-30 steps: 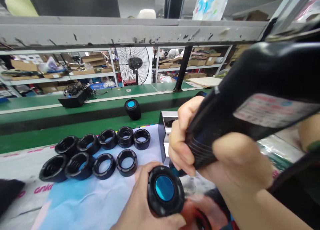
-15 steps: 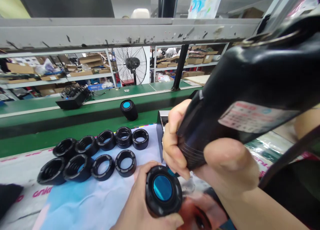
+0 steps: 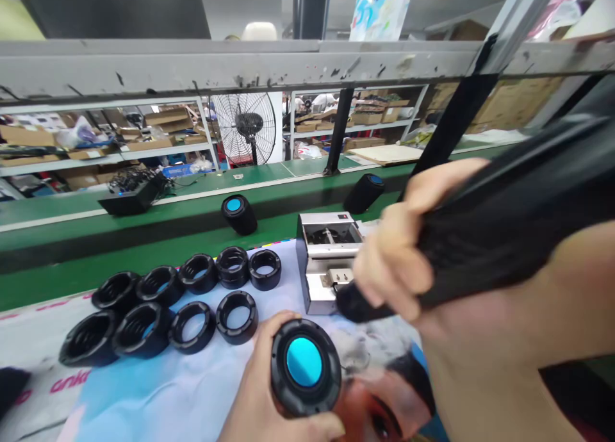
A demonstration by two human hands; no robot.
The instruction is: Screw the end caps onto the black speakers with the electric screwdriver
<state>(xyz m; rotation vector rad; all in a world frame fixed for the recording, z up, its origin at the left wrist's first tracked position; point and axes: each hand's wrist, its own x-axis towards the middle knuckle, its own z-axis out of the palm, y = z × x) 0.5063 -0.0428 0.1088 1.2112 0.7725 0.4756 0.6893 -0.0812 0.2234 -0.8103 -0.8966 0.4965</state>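
My left hand (image 3: 257,391) is wrapped round a black cylindrical speaker (image 3: 306,365), its end with the shiny blue disc facing up. A thick black electric screwdriver (image 3: 485,237) is in my right hand (image 3: 396,253), blurred by motion; its lower end is by the silver screw feeder (image 3: 327,262). To the left of the speaker, several black rings (image 3: 237,317) lie in two rows on a printed sheet (image 3: 192,391).
Another blue-topped speaker (image 3: 239,215) stands on the green belt (image 3: 192,237), and a similar one (image 3: 364,193) leans behind the feeder. A grey metal beam (image 3: 216,64) crosses above. Behind are a standing fan (image 3: 250,125) and shelves with boxes (image 3: 168,118).
My right hand has moved right with the electric screwdriver, away from the speaker, and tilted it flatter. The screw feeder shows now. My left hand still holds the speaker; the view has shifted slightly.
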